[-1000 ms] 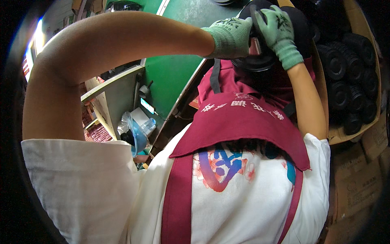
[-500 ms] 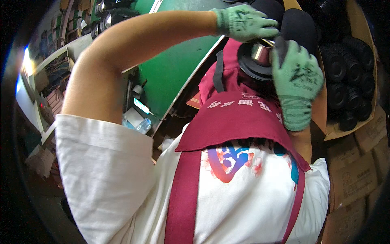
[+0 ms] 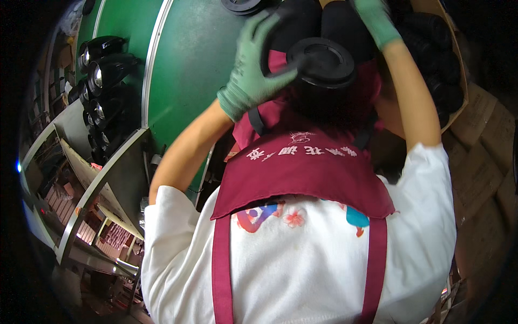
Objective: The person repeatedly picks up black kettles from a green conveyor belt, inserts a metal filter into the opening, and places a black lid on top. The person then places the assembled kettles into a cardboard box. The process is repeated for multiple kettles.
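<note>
Person in maroon apron point(image 3: 302, 178) over white shirt fills the centre and bottom of the frame. Green worktop point(image 3: 183, 59) runs through the upper left, crossed by a pale strip point(image 3: 154, 70). Bare green between that strip and the left forearm: a fair stretch of open surface. Worktop's near edge slants down behind the forearm.

Closed brown cartons point(image 3: 480, 143) stacked along the right side; contents hidden. Upper right, above them: open cardboard box point(image 3: 429, 6), packed with dark round parts point(image 3: 429, 32), crowded together, detail lost in shadow. Right forearm passes close along the box's left side in the picture; little room there.

Left of frame: grey metal frame point(image 3: 97, 178), its edge bent by the lens, meeting the strip. Above it, a cluster of black housings with shiny faces point(image 3: 105, 73), beyond the strip from the hands.

Left hand point(image 3: 253, 70), green glove, upper centre: thumb and fingers spread wide, gap facing the disc. Right hand point(image 3: 376, 19), same glove, cut by the top edge; fingers out of sight, grip cannot be told.

Black ringed disc point(image 3: 321, 60), upper centre, over the lap, between the hands; left thumb at its left rim, contact unclear. Second black disc point(image 3: 241, 5) at the top edge.
</note>
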A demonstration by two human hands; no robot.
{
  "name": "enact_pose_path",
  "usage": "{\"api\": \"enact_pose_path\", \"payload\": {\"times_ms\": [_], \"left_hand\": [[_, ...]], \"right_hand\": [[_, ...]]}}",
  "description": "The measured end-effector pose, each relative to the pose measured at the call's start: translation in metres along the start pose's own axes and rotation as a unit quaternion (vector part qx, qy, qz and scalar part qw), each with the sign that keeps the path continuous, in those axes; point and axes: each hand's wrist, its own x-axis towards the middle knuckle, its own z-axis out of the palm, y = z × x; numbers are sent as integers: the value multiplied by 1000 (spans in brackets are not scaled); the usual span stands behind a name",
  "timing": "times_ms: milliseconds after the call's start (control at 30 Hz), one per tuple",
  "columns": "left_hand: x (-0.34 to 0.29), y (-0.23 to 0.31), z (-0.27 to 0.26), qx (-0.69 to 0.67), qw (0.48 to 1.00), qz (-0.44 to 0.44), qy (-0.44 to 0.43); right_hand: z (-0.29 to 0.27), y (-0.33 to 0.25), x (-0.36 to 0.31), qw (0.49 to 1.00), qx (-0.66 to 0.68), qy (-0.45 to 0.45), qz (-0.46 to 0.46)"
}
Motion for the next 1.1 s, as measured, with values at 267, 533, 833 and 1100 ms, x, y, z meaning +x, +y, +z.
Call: {"api": "enact_pose_path", "payload": {"times_ms": [267,533,833,1100], "left_hand": [[-41,3,31,66,997,18,-43],[-85,22,-39,-72,981,49,171],[-80,-96,-138,-635,682,-266,248],[-6,-134,-215,-488,774,-170,365]], "right_hand": [[181,-14,104,993,-8,-80,86],[19,-66,-31,908,329,-246,-80],[58,-169,-88,848,113,-368,-363],[291,-303,-7,810,453,-368,-54]]}}
